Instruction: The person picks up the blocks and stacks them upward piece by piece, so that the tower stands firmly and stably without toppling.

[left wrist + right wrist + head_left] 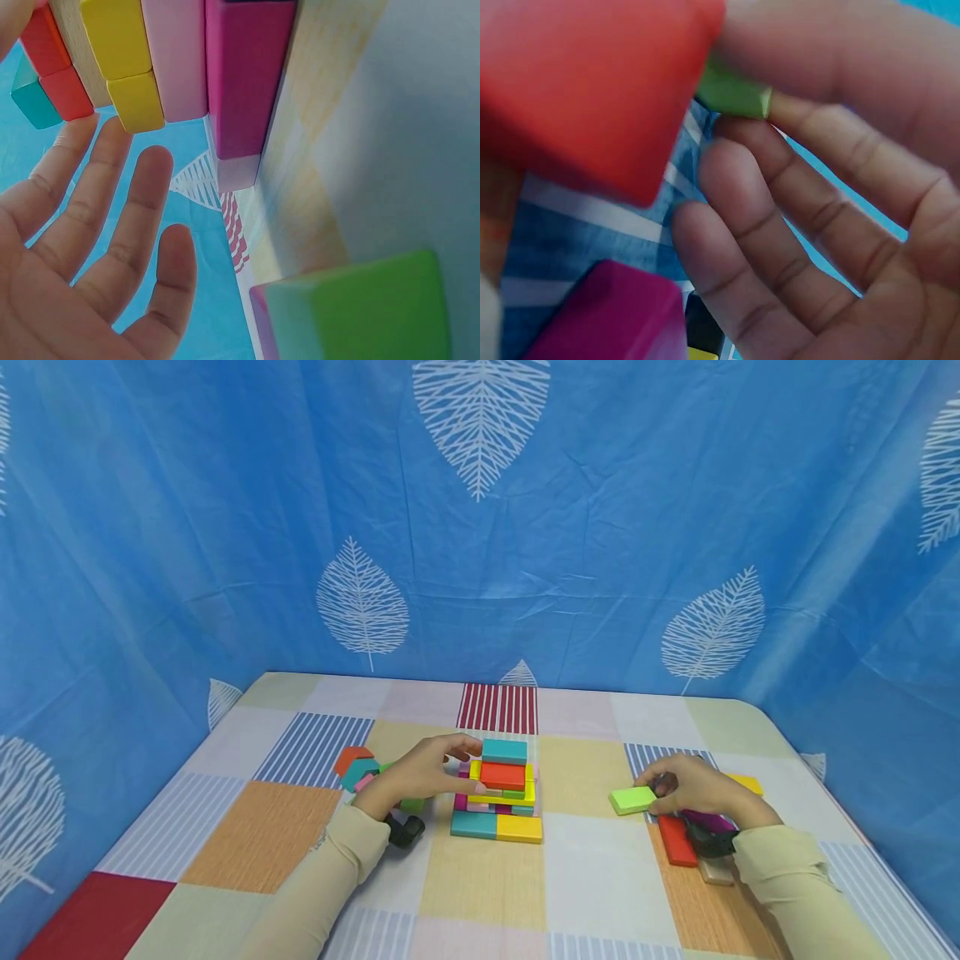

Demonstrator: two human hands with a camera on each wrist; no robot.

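A layered stack of coloured wooden blocks (502,776) stands mid-table, with a teal block (504,751) on top. My left hand (420,768) is at its left side, thumb along the front and fingers reaching behind. In the left wrist view the extended fingertips (154,165) come right up to the red and yellow blocks (135,105). On the right, my right hand (697,785) pinches a light green block (632,800) between thumb and fingers. The right wrist view shows only a corner of that green block (735,94); the other fingers are loosely bent.
A teal block (474,825) and a yellow block (519,828) lie in front of the stack. Several loose blocks, one orange (352,758), lie beyond my left wrist. Under my right hand are a red block (678,842), a purple block (611,315) and a plain wood block (716,871).
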